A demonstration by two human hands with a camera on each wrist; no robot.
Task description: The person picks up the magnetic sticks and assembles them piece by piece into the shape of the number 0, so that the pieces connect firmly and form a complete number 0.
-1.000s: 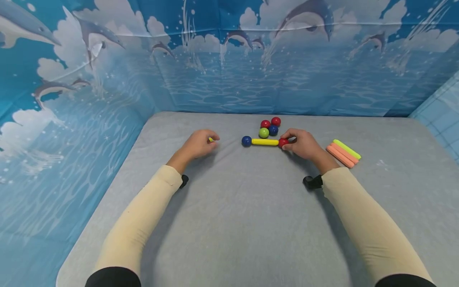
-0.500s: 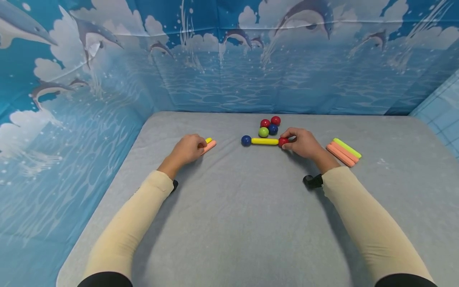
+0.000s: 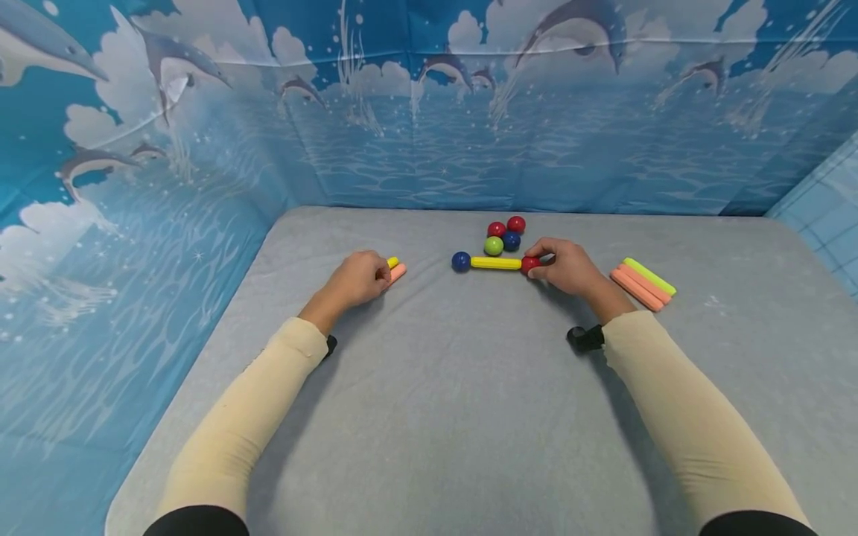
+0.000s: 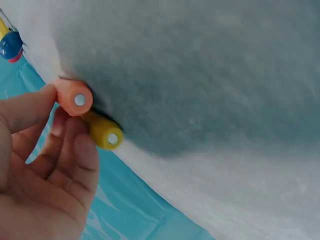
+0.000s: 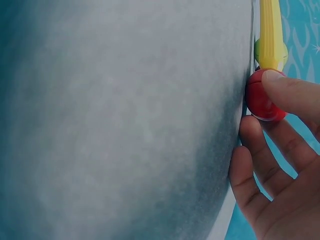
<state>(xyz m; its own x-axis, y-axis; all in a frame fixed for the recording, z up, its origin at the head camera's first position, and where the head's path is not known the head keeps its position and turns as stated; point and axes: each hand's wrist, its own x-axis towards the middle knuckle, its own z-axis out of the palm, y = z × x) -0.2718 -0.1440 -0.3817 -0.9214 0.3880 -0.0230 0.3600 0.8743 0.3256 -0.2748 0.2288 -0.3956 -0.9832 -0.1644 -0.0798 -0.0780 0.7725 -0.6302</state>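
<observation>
My left hand (image 3: pixel 355 279) pinches an orange stick (image 4: pixel 70 95) between thumb and fingers at the left of the grey table. Right beside it lies a yellow stick (image 4: pixel 106 132), partly behind the fingers. Both sticks show a round silvery disc at the near end. My right hand (image 3: pixel 568 268) holds a red ball (image 5: pixel 257 96) between thumb and fingers. This ball sits on one end of a yellow rod (image 3: pixel 496 263), and a dark blue ball (image 3: pixel 461 261) sits on the rod's other end.
Behind the rod is a cluster with two red balls (image 3: pixel 516 224), a blue ball (image 3: pixel 512 240) and a green ball (image 3: pixel 493 246). To the right of my right hand, two orange sticks (image 3: pixel 635 289) lie alongside a yellow-green stick (image 3: pixel 650 276). A dolphin-print curtain (image 3: pixel 429 164) hangs behind the table.
My left hand has drawn back to the left, uncovering the ends of the orange and yellow sticks. My right hand stays on the red ball, and the rod has hardly moved.
</observation>
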